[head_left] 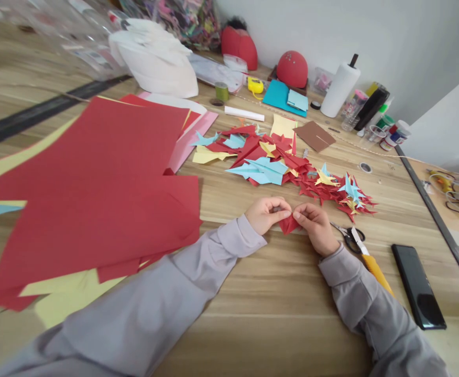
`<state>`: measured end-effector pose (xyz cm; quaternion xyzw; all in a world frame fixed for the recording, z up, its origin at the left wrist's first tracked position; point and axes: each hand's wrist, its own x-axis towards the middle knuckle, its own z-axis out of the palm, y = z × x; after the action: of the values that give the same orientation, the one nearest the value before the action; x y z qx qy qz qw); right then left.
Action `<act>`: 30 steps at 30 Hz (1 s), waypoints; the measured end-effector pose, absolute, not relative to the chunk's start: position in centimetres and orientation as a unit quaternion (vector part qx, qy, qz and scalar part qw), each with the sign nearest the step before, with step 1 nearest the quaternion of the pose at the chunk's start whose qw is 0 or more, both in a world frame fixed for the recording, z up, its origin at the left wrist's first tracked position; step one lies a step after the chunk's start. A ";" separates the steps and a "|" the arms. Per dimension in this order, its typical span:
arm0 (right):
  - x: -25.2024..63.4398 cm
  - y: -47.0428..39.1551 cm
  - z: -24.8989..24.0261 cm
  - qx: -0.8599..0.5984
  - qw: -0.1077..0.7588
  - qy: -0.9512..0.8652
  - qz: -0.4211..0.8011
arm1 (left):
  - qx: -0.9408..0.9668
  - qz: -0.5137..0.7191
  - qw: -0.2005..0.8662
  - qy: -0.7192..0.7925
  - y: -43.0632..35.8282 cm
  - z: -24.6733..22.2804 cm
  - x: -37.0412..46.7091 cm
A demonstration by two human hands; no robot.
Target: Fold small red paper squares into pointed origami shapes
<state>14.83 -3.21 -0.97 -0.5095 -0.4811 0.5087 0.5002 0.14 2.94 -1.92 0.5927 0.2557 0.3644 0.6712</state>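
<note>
On my head view, my left hand [268,213] and right hand [316,226] pinch a small folded red paper [288,224] between them, close above the wooden table [276,293]. I see scissors [349,236] and a yellow-handled cutter [373,266] just beside the right hand, with a phone [418,285] past them. Beyond both hands lies a heap of folded paper pieces [296,167], and farther back stands a white roll [340,89].

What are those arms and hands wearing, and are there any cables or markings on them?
Both arms wear long, loose sleeves in plain pale grey-lilac, creased, with cuffs at the wrists. The left hand and right hand are bare. No cables or markings show.
</note>
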 end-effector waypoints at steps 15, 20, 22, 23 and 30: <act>14.7 -3.0 -1.4 -0.510 0.580 -0.402 0.491 | 0.530 0.365 0.698 0.316 2.9 -1.6 0.4; 14.7 -3.0 -1.3 -0.509 0.586 -0.399 0.488 | 0.513 0.385 0.696 0.321 3.1 -2.2 0.4; 14.7 -3.0 -1.2 -0.509 0.578 -0.410 0.488 | 0.511 0.387 0.701 0.311 3.2 -2.4 0.4; 14.7 -3.1 -1.2 -0.509 0.575 -0.414 0.489 | 0.510 0.387 0.704 0.307 3.2 -2.5 0.4; 14.9 -3.2 -1.3 -0.496 0.577 -0.395 0.515 | 0.500 0.381 0.721 0.291 3.2 -2.5 0.4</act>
<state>14.86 -3.16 -1.34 -0.4961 -0.3954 0.5147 0.5768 0.40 3.21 -2.48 0.4998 0.2909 0.3809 0.7215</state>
